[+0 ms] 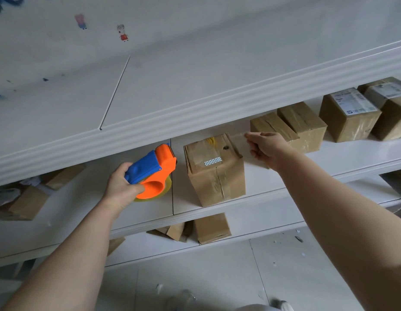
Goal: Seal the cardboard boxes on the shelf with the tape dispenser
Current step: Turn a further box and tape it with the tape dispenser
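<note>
My left hand point(121, 186) grips a blue and orange tape dispenser point(153, 170) with a clear roll, held over the white shelf point(284, 167) just left of a tall cardboard box point(215, 173). That box stands upright at the shelf's front edge, with a small dotted sticker on top. My right hand point(265, 148) is to the box's right, its fingers pinching a thin strip of clear tape point(236, 135) that stretches over the box's far top corner. A row of several more cardboard boxes point(302, 129) runs along the shelf to the right.
A thick white moulded ledge point(195, 113) overhangs the shelf, close above the boxes. Opened boxes point(22, 200) sit at the far left. A lower shelf holds more boxes point(211, 228). Tiled floor point(217, 283) with paper scraps lies below.
</note>
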`<state>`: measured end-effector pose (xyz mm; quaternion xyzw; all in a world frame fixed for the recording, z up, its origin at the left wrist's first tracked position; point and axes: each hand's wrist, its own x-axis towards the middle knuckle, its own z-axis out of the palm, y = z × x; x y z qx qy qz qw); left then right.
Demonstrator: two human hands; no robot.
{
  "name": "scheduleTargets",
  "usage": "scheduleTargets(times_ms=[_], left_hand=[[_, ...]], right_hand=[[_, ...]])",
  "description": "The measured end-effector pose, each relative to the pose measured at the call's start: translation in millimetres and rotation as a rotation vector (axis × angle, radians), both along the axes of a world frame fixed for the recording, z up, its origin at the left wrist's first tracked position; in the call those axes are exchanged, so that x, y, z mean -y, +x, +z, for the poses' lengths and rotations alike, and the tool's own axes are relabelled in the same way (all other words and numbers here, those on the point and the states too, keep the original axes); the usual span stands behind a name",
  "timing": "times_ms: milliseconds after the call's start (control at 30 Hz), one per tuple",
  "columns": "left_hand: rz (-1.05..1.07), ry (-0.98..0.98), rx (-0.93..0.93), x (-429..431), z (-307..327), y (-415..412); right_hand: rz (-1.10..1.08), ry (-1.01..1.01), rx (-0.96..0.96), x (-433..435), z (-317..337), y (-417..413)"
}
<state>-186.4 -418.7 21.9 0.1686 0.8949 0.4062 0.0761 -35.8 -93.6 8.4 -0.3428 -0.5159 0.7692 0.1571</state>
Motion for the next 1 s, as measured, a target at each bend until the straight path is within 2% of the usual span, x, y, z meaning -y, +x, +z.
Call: scheduleTargets(times_ms=[633,767,867,1000], left_hand=[[0.008,-0.04,0.061,-6.7,-29.2,-2.2],[-0.005,-0.041,0.096,-10.9,-37.3,1.3],[-0.021,-0.028,0.114,-12.4,-40.9,3.3],[-0.014,-0.027,0.128,-12.9,-42.8,6.0]], right_hand=[[0.008,-0.136,0.093,21.9,-30.8,-7.0],[-0.012,-0.2,0.057,28.6,-36.6,-12.0],[0.034,-0.169,0.037,27.8,-36.4,-12.1],[0.089,-0.093,0.137,30.6,-43.1,-16.9]])
